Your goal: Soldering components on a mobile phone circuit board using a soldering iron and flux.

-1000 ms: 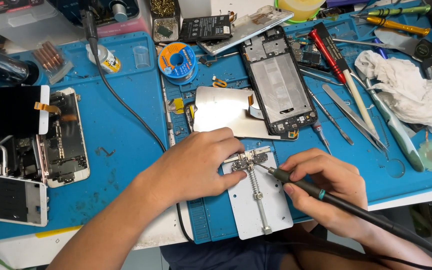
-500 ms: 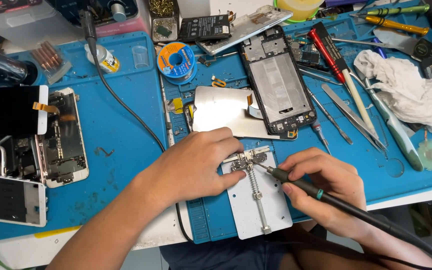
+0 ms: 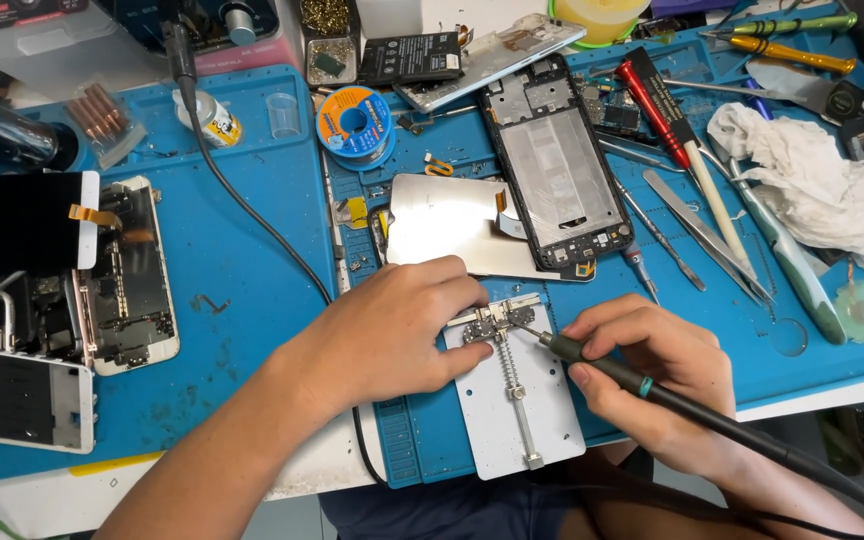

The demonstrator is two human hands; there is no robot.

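My left hand [image 3: 392, 335] rests on the blue work mat [image 3: 252, 250], its fingers pressing on the top left of a small white board holder [image 3: 512, 410] with a spring clamp. A tiny circuit board [image 3: 492, 322] is clamped at the holder's upper edge. My right hand [image 3: 652, 375] grips a black soldering iron [image 3: 602, 368] like a pen, and the iron's tip touches the little board. The iron's black cable runs off to the lower right.
An opened phone frame [image 3: 557, 175] and a shiny metal plate [image 3: 442, 225] lie just beyond the holder. A solder spool [image 3: 354, 125], tweezers [image 3: 697, 235], screwdrivers [image 3: 667, 110] and a white rag [image 3: 832, 195] lie around. Disassembled phones [image 3: 102, 270] lie at the left.
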